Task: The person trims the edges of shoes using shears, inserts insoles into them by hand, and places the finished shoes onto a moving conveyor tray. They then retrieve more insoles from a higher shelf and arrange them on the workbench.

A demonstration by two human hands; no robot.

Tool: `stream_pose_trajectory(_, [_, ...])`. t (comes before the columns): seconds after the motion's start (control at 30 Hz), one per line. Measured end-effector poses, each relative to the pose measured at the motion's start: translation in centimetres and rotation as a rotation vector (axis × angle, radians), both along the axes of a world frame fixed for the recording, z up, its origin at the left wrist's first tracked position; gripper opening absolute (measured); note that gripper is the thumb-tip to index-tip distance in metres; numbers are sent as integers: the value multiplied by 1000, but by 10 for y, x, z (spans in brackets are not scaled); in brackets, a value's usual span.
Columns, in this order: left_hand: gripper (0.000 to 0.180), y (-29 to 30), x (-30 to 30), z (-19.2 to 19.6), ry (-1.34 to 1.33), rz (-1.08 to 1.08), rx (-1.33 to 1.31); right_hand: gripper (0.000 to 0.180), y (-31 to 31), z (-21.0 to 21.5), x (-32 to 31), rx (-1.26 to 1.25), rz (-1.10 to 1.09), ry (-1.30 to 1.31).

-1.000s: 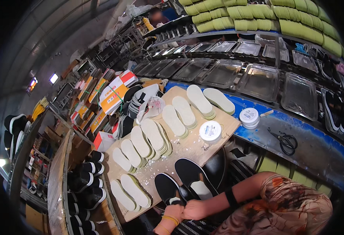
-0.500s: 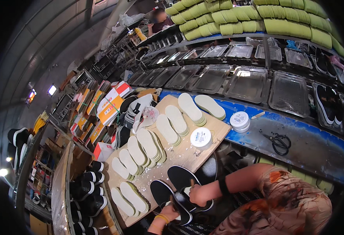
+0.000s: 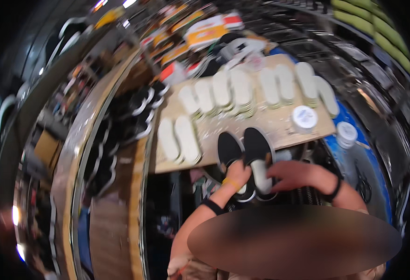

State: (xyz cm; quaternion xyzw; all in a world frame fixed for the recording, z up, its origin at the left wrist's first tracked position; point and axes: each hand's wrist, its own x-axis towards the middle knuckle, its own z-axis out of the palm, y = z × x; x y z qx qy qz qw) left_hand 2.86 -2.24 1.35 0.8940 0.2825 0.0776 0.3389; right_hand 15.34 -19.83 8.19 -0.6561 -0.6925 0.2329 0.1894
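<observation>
Closest in, both hands sit on a pair of black slip-on shoes at the near edge of the wooden board point(image 3: 279, 128). The left hand point(image 3: 239, 171) is curled around the heel end of the left shoe point(image 3: 229, 150), fingers wrapped on it. The right hand point(image 3: 293, 173) rests on the right shoe point(image 3: 257, 148) with fingers fairly flat — they touch a pale insole point(image 3: 261, 175) in its opening, though it's too blurry to say if they pinch it.

Just beside the shoes on the left, two loose insoles point(image 3: 178, 139) lie flat. Further back, a row of stacked insoles point(image 3: 242, 88) runs across the board. A round white tub point(image 3: 304, 118) stands on the right part, a second tub point(image 3: 347, 134) just off the board — all blurry.
</observation>
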Motion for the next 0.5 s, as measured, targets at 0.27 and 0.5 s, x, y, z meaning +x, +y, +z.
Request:
stream_pose_trajectory(0.27, [24,42,-136,99,-351,249,-175,31,-113,20,60,-207,-660,116])
stream_pose_trajectory(0.5, [30,267,-226,109,-305,725,177,41,-146,-17,55,-394,-730,151])
